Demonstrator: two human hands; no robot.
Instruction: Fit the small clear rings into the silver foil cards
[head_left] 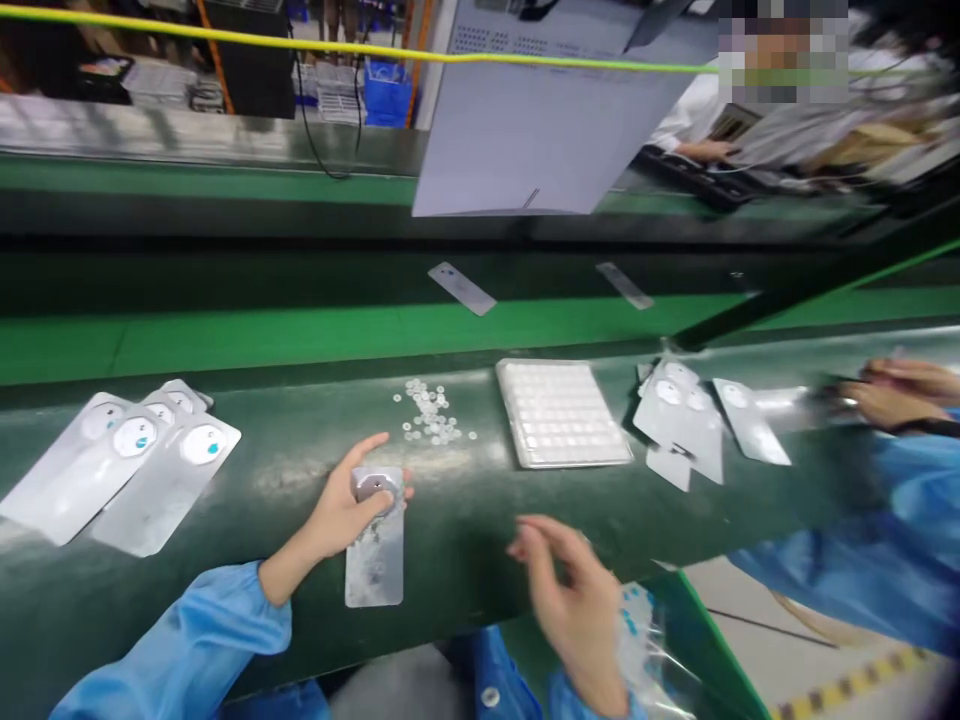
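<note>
My left hand grips the upper end of a flat grey metal plate, with its thumb on the round dark part there. The plate lies upright before me on the green bench. Over the bench's near edge, my right hand has thumb and forefinger drawn together. Whatever may be between those fingertips is too small to make out. Small clear rings lie scattered beyond the plate. To their right is a white tray with rows of compartments.
Several plates with white discs overlap at the left, and more plates lie right of the tray. A co-worker's hands are at the far right. Two strips rest on the far belt. Below my right hand hangs a plastic bag with blue bits.
</note>
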